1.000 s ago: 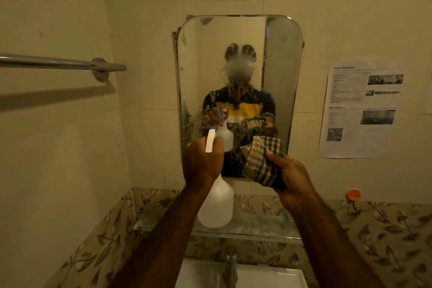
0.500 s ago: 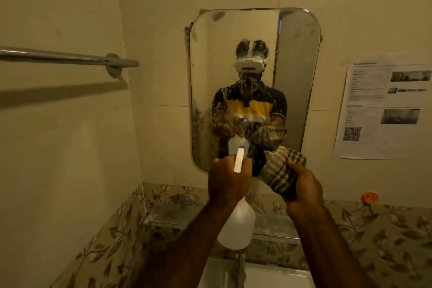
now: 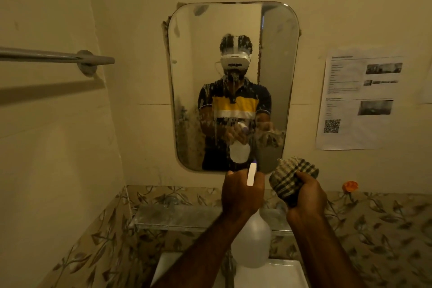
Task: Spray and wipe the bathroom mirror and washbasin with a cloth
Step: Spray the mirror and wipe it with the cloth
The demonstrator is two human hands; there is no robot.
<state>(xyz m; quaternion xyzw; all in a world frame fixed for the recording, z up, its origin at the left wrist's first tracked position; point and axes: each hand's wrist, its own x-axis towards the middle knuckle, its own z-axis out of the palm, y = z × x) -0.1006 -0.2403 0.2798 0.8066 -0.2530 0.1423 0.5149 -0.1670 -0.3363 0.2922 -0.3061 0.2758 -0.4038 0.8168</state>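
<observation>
While raised before the wet, streaked mirror: left hand wrapped around spray bottle, right hand clutching bunched checked cloth; washbasin below, seemingly dry.

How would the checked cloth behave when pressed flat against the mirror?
The checked cloth sits bunched in the right hand, so it is probably soft and floppy. It would likely spread out and conform to the wet mirror.

A bathroom; wall mirror above a washbasin; towel rail on tiles.
</observation>
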